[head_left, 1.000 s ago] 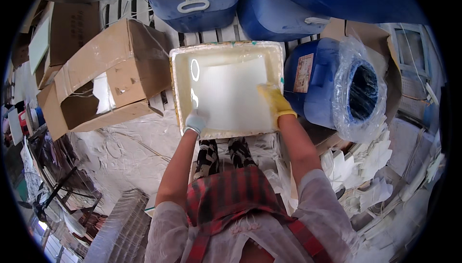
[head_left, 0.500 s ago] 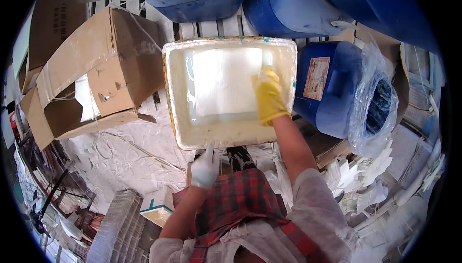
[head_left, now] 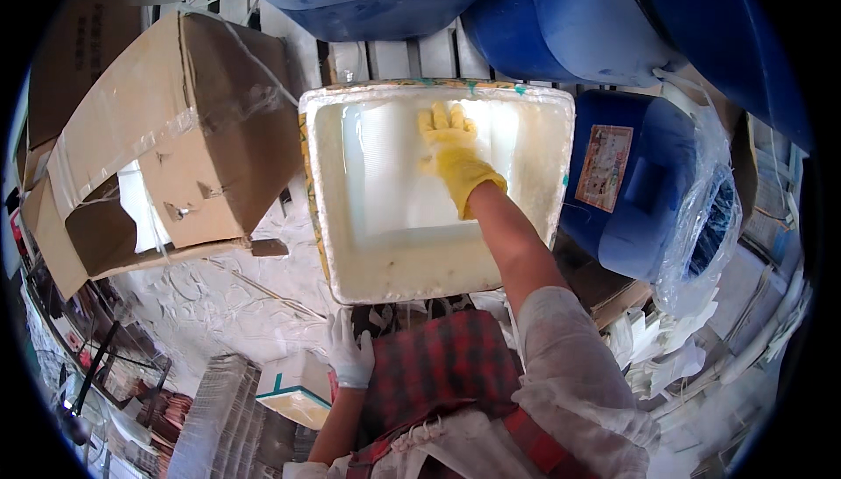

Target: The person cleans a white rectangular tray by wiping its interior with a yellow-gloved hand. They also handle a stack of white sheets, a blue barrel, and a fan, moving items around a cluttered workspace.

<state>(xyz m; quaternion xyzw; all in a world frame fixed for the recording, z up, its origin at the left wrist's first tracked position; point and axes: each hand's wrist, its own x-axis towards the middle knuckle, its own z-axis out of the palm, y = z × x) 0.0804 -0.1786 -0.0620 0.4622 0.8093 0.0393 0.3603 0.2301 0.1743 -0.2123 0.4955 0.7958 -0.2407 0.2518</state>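
Note:
A white foam box (head_left: 385, 282) stands before me with cloudy liquid inside. In it lies a white ribbed sheet (head_left: 385, 172), bright where light falls on it. My right hand (head_left: 451, 141), in a yellow rubber glove, rests with fingers spread over the sheet and grips nothing; whether it presses on the sheet or hovers just over it is hard to tell. Outside the box's near left corner, my left hand (head_left: 350, 356) wears a white glove. Its fingers are stretched out beside my red checked apron (head_left: 438, 356), holding nothing.
An open cardboard box (head_left: 184, 146) stands left. Blue plastic drums (head_left: 385, 6) line the back, and another blue jug (head_left: 626, 181) lies right beside clear plastic wrap. White scraps (head_left: 657, 347) pile at the lower right. A small white box (head_left: 293, 383) sits near my left arm.
My right hand has moved left from the box's right side onto the sheet, its fingers now spread. My left hand has drawn back left, away from the box's near rim.

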